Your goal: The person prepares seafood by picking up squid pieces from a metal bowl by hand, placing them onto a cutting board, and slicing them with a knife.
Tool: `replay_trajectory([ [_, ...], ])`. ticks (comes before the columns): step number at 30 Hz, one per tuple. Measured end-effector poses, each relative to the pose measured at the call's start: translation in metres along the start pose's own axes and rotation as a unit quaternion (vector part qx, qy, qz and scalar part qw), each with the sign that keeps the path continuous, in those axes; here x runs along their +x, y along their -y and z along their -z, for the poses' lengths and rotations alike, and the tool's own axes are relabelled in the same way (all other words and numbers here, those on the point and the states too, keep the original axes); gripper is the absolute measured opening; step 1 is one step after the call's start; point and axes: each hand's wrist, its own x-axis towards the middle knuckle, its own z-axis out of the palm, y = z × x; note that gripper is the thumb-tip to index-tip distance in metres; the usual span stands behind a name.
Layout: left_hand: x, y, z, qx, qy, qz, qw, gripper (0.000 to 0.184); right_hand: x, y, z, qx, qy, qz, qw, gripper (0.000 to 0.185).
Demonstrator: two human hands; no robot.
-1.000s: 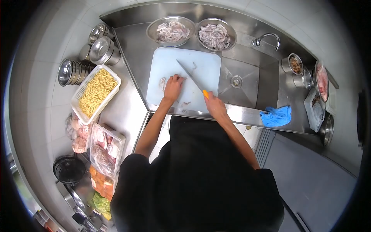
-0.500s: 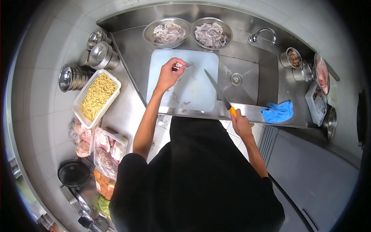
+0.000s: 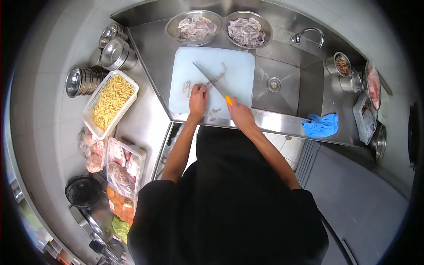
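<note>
On the pale blue cutting board (image 3: 181, 66) lies a thin, whitish piece of squid (image 3: 218, 79), stretched out with a curled tip. My left hand (image 3: 198, 100) presses its near end down with bent fingertips. In my right hand (image 3: 241, 114) is a kitchen knife (image 3: 204, 74), gripped by its yellow handle. Its blade slants up and left across the squid, close to my left fingertips; whether it touches is hard to tell. More squid bits (image 3: 187, 89) lie left of my left hand, and small scraps (image 3: 215, 110) sit near the board's front edge.
Two steel bowls (image 3: 171, 34) of squid stand behind the board. To the right are a sink (image 3: 282, 95), a faucet (image 3: 309, 35) and a blue cloth (image 3: 320, 126). A basket of noodles (image 3: 112, 106), stacked steel bowls (image 3: 115, 55) and a tub of meat (image 3: 126, 163) line the left.
My left hand has come down from above the board and now holds the squid against it. My right hand has brought the knife left from the sink's edge, over the board.
</note>
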Motion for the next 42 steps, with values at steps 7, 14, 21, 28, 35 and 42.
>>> replay_trajectory([
  [7,0.004,0.009,0.000,-0.053,-0.012,0.066,0.996,0.016,-0.067,-0.048,0.007,0.011,0.040,-0.039,0.998,0.038],
  [14,-0.004,-0.002,0.039,-0.123,-0.080,0.124,0.981,0.034,-0.089,-0.117,0.040,0.014,-0.014,-0.071,0.997,0.048],
  [21,-0.015,0.017,0.002,-0.041,0.002,0.173,0.984,0.063,0.003,-0.115,0.018,0.033,-0.086,-0.054,0.994,0.052],
  [28,-0.004,0.008,-0.014,-0.113,-0.049,0.191,0.974,0.064,0.003,-0.065,-0.006,0.051,0.030,0.024,0.998,0.049],
  [35,0.010,-0.015,-0.018,-0.184,-0.106,0.201,0.956,0.049,-0.010,-0.049,-0.008,0.136,0.006,0.026,0.990,0.048],
  [42,0.110,-0.095,-0.009,-0.297,-0.116,0.077,0.945,0.044,-0.016,-0.035,0.083,0.179,-0.124,-0.019,0.976,0.039],
])
